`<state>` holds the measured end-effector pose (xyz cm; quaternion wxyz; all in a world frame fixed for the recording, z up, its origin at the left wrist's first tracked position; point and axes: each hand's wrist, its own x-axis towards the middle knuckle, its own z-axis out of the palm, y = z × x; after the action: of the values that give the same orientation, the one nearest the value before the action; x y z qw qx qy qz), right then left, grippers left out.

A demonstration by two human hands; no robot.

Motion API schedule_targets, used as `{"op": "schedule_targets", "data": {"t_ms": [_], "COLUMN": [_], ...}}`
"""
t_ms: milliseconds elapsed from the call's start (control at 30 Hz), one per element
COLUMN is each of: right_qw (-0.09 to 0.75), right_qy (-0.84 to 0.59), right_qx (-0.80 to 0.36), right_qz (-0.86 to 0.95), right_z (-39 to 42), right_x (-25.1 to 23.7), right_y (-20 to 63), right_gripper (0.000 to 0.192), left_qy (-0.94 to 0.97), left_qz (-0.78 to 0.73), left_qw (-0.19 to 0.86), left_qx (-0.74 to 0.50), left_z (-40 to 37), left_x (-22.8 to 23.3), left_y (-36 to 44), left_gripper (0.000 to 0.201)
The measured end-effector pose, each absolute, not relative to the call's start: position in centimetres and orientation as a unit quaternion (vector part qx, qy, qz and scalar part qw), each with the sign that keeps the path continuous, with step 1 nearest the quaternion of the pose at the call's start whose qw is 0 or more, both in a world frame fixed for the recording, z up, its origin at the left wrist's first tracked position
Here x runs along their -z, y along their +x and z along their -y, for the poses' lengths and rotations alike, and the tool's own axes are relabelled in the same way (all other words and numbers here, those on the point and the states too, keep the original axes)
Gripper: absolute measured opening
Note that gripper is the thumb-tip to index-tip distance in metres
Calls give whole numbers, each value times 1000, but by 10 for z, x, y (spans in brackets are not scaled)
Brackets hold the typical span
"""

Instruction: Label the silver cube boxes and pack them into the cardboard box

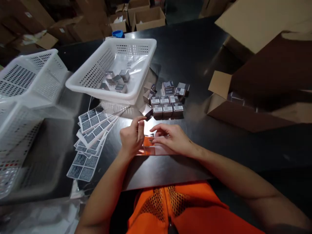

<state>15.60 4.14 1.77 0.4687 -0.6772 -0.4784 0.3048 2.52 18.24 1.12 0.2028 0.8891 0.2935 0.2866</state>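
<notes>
Both my hands are at a row of small shiny boxes (149, 150) near the table's front edge; their mirror-like faces reflect orange. My left hand (131, 136) rests at the row's left end, thumb raised and index finger bent, with a gap between them. From the right, my right hand (172, 138) reaches over the boxes, its thumb and index finger apart near the box tops. Its lower fingers are partly hidden. Just beyond stand several labelled silver boxes (167, 109) in two rows, with a few loose ones around. Left of my left hand, sheets of grey printed labels (83, 167) lie fanned out.
A white perforated basket (138, 97) holding several silver boxes stands behind the label sheets. More white baskets (26, 94) are at the left. An open carton (246, 113) with silver boxes inside stands at the right. Cardboard boxes (149, 19) fill the background.
</notes>
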Motion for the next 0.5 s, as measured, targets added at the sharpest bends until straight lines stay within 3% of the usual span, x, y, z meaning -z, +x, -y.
{"op": "schedule_targets", "data": {"t_ms": [167,300,400,500], "right_qw": [422,378,416,446], "right_qy": [-695,-643,-511,-522], "right_qx": [-287,-68,28,57], "right_qz": [507,662,752,725], "right_z": [-40,-36,-35,-50], "right_x": [-14,-10,-19,-34], "right_y": [153,146,152,175], "right_gripper": [14,14,11,22], "left_qy": [886,891,890,888], "left_qz": [-375,-436,-445,-446], "left_qw": [171,108,98,110], "left_qx": [-214,-62,8,35], "left_z": [-180,-186,-197,-205], "left_x": [-17,-24,-29,-31], "left_y": [28,33,34,32], "left_gripper": [51,47,51,52]}}
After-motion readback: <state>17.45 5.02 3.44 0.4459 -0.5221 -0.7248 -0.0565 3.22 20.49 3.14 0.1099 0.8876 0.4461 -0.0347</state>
